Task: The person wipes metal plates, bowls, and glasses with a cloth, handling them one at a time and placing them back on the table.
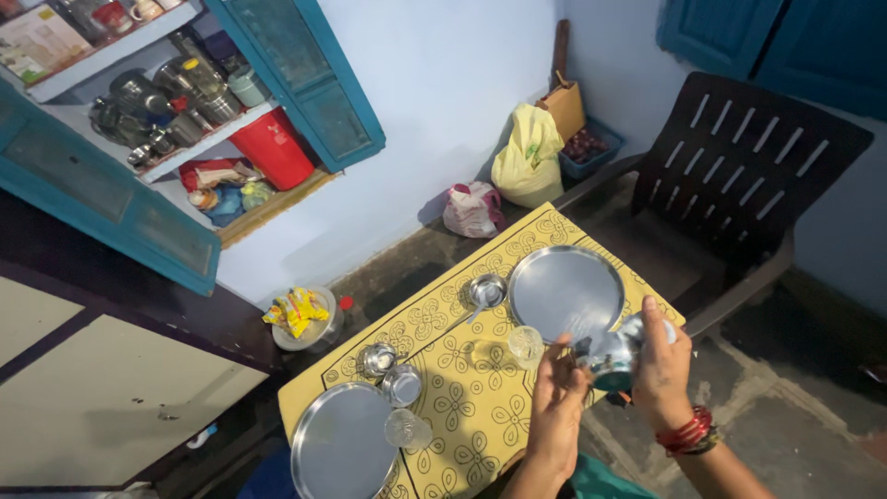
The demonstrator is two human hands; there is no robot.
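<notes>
The left hand (557, 393) rises with fingers (560, 359) open and curled, tips just touching the steel cup (617, 356). The right hand (662, 370) grips that cup from its far side, tilted over the mat (462, 407), near the plate (565, 292). A firmer two-handed hold (steel is slippery) would likely steady it.

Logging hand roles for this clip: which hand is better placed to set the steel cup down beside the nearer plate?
Probably the right hand: it already grips the small steel cup, just off the edge of the round steel plate. The left hand only touches the cup, with fingers open.
</notes>
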